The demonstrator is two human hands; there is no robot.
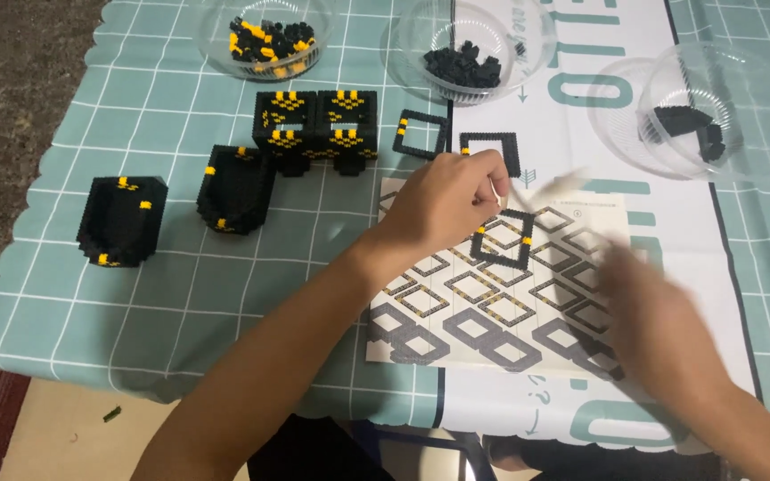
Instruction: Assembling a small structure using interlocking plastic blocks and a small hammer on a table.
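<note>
Left hand point(446, 203), grip pinched on a thin pale tool whose tip sits at a black square frame point(503, 240) just below the fingers, on the instruction sheet point(421, 343). Right hand point(661, 325), blurred; its grip cannot be told. Risk, as a judgement: the right hand could nudge the frame off the sheet. Beyond the left grip: two more frames point(422, 134) and finished black-and-yellow blocks point(315, 127). Clear bowls of beads point(462, 67) stand at the far edge of the tabletop point(64, 294), reachable only across these.
</note>
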